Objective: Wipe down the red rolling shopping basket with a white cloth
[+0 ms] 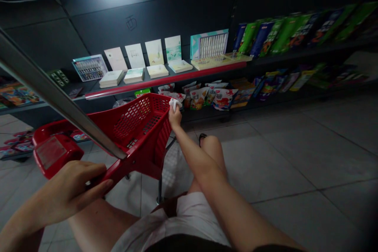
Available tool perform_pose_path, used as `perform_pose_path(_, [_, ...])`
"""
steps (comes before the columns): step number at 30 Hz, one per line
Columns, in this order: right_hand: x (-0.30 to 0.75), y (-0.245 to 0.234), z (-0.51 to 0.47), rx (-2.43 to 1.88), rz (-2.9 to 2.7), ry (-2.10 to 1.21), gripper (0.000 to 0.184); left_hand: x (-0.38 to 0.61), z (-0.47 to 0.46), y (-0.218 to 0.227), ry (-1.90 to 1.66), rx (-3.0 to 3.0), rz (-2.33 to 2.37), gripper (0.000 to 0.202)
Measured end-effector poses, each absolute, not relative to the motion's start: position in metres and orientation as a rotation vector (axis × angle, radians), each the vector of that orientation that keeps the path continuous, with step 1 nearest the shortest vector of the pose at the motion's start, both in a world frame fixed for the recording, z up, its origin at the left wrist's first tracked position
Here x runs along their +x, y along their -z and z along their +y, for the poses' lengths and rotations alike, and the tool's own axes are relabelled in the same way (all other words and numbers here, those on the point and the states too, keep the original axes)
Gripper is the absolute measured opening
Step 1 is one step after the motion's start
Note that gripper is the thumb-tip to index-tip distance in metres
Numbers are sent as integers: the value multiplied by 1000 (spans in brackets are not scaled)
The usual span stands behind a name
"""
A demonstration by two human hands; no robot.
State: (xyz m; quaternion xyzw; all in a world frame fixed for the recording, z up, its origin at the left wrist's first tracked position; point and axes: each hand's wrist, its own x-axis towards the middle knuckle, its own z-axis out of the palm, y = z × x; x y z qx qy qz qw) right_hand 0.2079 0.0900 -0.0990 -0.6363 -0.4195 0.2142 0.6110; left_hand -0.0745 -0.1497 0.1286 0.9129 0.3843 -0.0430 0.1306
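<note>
A red plastic shopping trolley basket [138, 126] stands tilted in front of me on the tiled floor. My left hand [73, 191] is wrapped round the basket's near red rim, close to where the metal handle bar [53, 94] joins it. My right hand [175, 117] reaches out to the basket's far corner and is closed on a small white cloth [175, 104], pressed against the rim. My knees and white shorts show below.
A dark shelf unit [165, 80] with a red front edge holds notebooks and boxed sets; snack bags fill the shelf beneath. Green and blue packets line the shelves at right. Grey floor tiles [295, 157] stretch to the right.
</note>
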Motion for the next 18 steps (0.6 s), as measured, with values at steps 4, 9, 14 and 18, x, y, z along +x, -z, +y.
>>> perform_pose_path(4, [167, 116, 51, -1211, -1022, -458, 47, -78, -140, -122, 22, 2755, 1038, 31])
perform_pose_path(9, [206, 93, 92, -1392, -858, -626, 39, -76, -142, -123, -23, 2820, 977, 28])
perform_pose_path(14, [232, 77, 125, -1480, -822, -670, 37, -76, -142, -123, -9, 2823, 980, 30])
perform_pose_path(18, [183, 98, 64, -1278, -950, -592, 42, -72, -138, -121, -28, 2825, 983, 31])
